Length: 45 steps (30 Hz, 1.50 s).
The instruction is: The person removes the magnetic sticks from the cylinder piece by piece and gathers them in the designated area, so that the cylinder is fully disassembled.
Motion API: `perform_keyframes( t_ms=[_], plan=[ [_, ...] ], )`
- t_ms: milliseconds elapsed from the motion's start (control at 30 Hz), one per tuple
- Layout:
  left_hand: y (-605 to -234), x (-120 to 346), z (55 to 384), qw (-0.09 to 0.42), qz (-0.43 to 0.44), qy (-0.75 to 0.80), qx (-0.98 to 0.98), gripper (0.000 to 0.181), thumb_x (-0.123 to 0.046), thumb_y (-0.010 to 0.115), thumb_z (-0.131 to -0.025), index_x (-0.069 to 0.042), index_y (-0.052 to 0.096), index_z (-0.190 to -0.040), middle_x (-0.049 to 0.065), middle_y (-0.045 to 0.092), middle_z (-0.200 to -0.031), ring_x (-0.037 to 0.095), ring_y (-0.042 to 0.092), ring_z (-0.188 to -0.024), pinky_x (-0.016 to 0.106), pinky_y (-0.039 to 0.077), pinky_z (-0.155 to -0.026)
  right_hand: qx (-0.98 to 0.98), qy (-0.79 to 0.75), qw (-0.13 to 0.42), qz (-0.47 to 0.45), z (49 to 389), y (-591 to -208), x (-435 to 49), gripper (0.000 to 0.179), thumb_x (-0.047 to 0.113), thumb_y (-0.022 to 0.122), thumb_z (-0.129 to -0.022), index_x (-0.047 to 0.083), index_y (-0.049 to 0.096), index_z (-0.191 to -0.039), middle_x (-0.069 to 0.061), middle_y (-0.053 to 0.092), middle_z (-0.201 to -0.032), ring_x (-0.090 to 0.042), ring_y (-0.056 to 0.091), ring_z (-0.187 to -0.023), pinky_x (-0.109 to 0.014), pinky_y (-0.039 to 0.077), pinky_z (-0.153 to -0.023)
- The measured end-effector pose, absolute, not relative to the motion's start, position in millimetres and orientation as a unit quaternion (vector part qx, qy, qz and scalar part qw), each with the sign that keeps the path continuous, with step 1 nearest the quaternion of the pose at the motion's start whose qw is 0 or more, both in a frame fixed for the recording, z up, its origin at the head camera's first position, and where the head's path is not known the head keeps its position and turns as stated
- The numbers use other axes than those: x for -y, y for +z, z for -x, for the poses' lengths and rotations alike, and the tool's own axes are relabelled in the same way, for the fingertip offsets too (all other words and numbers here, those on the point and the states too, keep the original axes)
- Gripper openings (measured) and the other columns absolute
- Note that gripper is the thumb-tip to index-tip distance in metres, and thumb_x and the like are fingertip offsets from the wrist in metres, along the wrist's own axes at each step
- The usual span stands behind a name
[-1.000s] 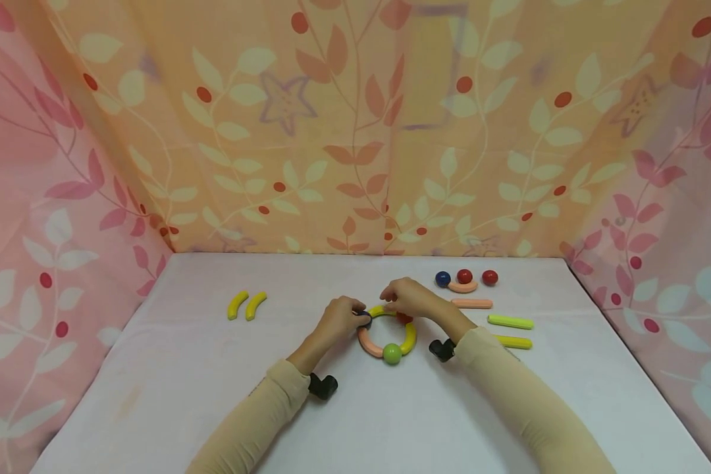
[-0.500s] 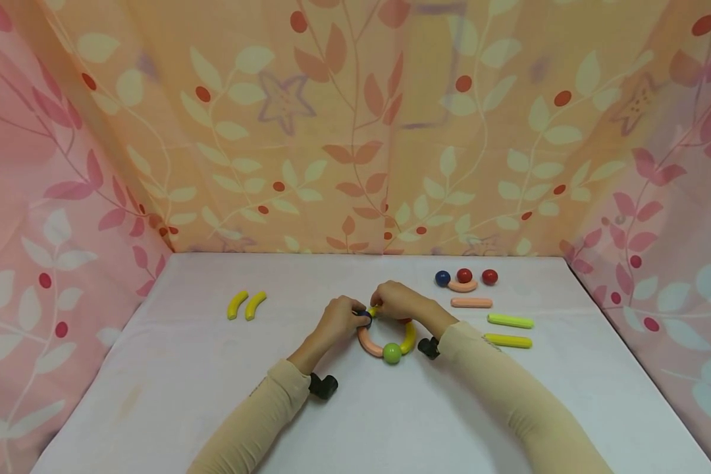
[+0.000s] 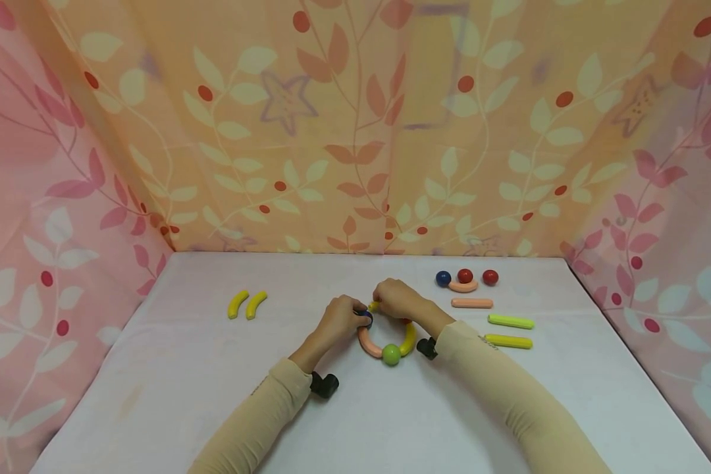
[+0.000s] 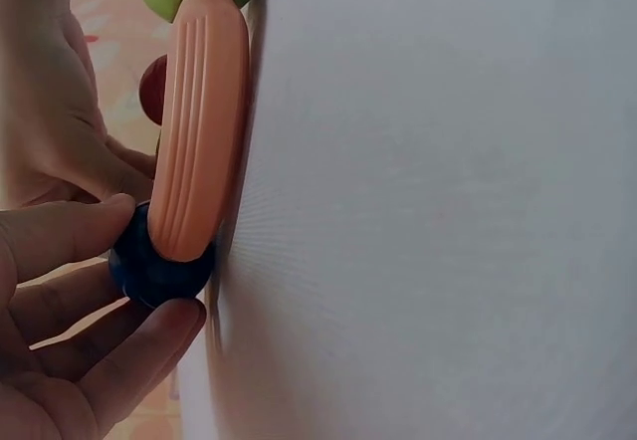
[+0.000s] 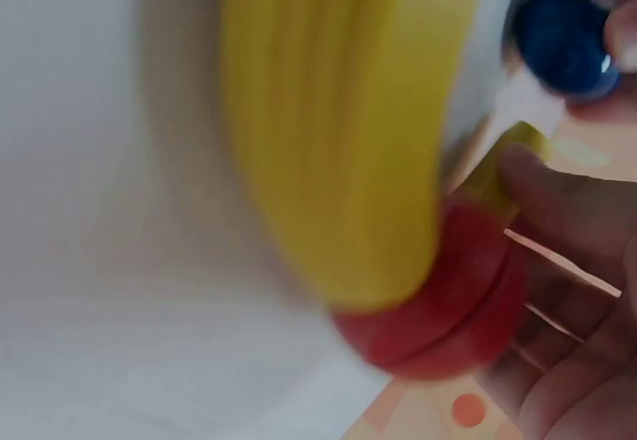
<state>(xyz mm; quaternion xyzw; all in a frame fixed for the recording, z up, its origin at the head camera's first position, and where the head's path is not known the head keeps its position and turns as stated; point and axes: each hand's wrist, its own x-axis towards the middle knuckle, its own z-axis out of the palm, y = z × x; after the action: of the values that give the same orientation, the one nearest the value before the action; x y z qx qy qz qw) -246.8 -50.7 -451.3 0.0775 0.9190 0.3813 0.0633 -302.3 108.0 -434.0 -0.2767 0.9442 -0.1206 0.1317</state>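
A ring of toy pieces lies on the white table [image 3: 184, 368]: a pink curved piece [image 3: 367, 343], a green ball [image 3: 392, 354], a yellow curved piece [image 3: 409, 337] and a red ball mostly under my right hand. My left hand [image 3: 357, 316] pinches a blue ball [image 3: 365, 318] at the pink piece's upper end; the left wrist view shows the blue ball [image 4: 154, 261] between thumb and finger against the pink piece [image 4: 199, 121]. My right hand [image 3: 384, 303] grips a second yellow curved piece [image 5: 508, 161] at the ring's top, close to the blue ball [image 5: 562, 42] and the red ball [image 5: 458, 301].
Two yellow curved pieces [image 3: 245, 305] lie at the left. At the right are a blue ball [image 3: 443, 278], two red balls [image 3: 465, 276], a pink curved piece [image 3: 463, 287], a pink stick [image 3: 471, 303], a green stick [image 3: 510, 321] and a yellow stick [image 3: 507, 342]. Leaf-patterned curtains enclose three sides.
My right hand has slid left along the ring's top toward my left hand and the blue ball. The left hand has stayed in place on the ball.
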Motion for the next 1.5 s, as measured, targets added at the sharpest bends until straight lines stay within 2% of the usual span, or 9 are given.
perform_keyframes(
  t_ms=[167,467,867,1100,1500],
  plan=[
    [-454,50,247,0.072,-0.072,0.378,-0.92,0.027,-0.013,0.077,-0.083,-0.001,0.074,-0.106,0.013,0.074,-0.106,0.028,0.066,-0.107,0.038,0.055,-0.088,-0.953,-0.121,0.134,0.242,304,-436,-110,0.014,0.014,0.069,-0.089,0.005,0.076,-0.098,-0.009,0.073,-0.1,-0.022,0.061,-0.09,-0.04,0.053,-0.091],
    [-454,50,247,0.071,-0.072,0.379,-0.92,0.027,-0.014,0.077,-0.082,-0.002,0.074,-0.106,0.012,0.074,-0.106,0.028,0.066,-0.108,0.039,0.055,-0.089,-0.952,-0.129,0.147,0.236,304,-436,-113,0.016,0.014,0.068,-0.09,0.005,0.075,-0.102,-0.009,0.072,-0.101,-0.02,0.06,-0.089,-0.038,0.054,-0.091],
    [-451,49,249,0.08,-0.074,0.377,-0.92,0.027,-0.014,0.077,-0.082,-0.001,0.074,-0.105,0.012,0.073,-0.106,0.026,0.066,-0.105,0.038,0.055,-0.087,-0.952,-0.158,0.126,0.229,294,-424,-128,0.029,0.018,0.069,-0.09,0.002,0.071,-0.114,-0.012,0.071,-0.106,-0.024,0.063,-0.098,-0.038,0.054,-0.09],
    [-450,49,250,0.085,-0.065,0.377,-0.92,0.028,-0.014,0.077,-0.082,-0.001,0.074,-0.106,0.012,0.073,-0.104,0.023,0.066,-0.1,0.036,0.056,-0.084,-0.946,-0.202,0.124,0.221,285,-420,-144,0.032,0.017,0.069,-0.09,0.0,0.068,-0.117,-0.012,0.07,-0.102,-0.02,0.062,-0.089,-0.033,0.057,-0.081],
    [-452,51,249,0.089,-0.056,0.373,-0.922,0.03,-0.016,0.077,-0.083,-0.002,0.073,-0.109,0.012,0.072,-0.108,0.025,0.065,-0.104,0.037,0.055,-0.086,-0.946,-0.239,0.092,0.2,270,-425,-165,0.034,0.018,0.071,-0.089,-0.002,0.069,-0.116,-0.012,0.07,-0.1,-0.02,0.062,-0.089,-0.036,0.055,-0.082]
  ],
)
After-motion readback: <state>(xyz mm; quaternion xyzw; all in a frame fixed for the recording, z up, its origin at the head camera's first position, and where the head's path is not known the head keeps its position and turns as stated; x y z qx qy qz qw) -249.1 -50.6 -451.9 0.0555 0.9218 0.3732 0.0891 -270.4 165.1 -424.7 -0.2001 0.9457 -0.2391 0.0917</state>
